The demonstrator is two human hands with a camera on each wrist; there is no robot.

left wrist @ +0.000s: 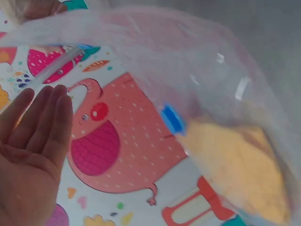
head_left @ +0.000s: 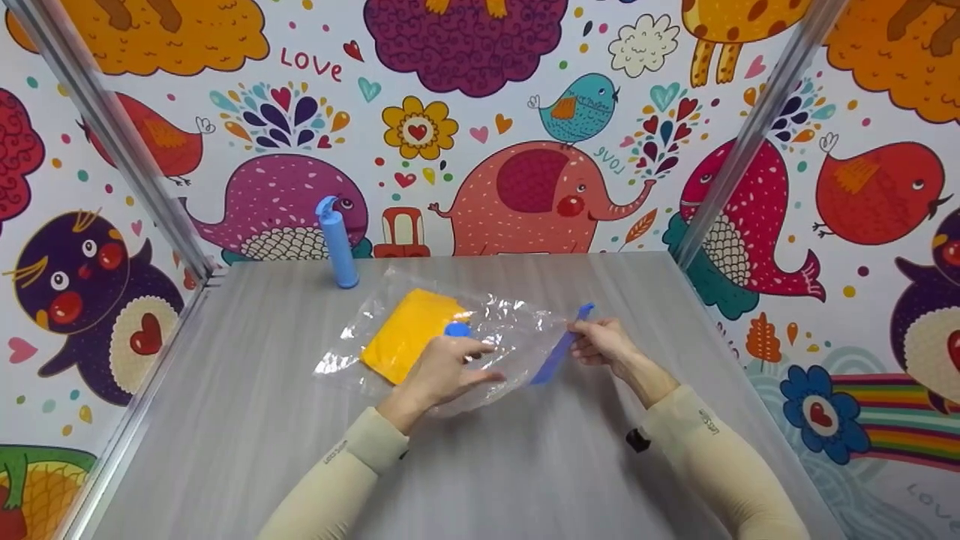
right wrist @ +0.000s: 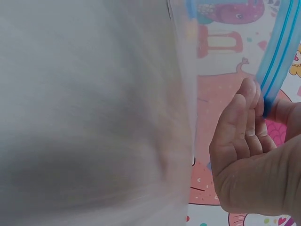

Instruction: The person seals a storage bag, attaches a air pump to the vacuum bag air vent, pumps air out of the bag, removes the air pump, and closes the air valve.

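Two pale sleeves (head_left: 352,442) reach in from the near edge over a gray worktop (head_left: 517,480) as a person handles a clear plastic bag (head_left: 517,319). The left hand (head_left: 442,367), nearer the middle, is loose and holds nothing, its fingers extended and the thumb apart, in front of the bag; whether it touches the film cannot be told. To its right and a little farther off, the right hand (head_left: 606,343) pinches a blue strip (head_left: 555,356) along the bag's right edge between thumb and fingers.

The step in hand appears to be working along that strip, perhaps to seal the bag. The next move would likely call for the left hand to take hold of the strip's near end while the right keeps its pinch, so the edge stays taut.

The bag spreads leftward from the right hand, passing beyond the left. Inside, a yellow bundle (head_left: 409,330) lies just beyond and to the left of the left hand, well apart from the right. A blue disc (head_left: 457,329) sits at the bundle's right side, just beyond the left hand. At far left, a blue pump-like cylinder (head_left: 341,251) stands before a cartoon-printed wall (head_left: 480,120).
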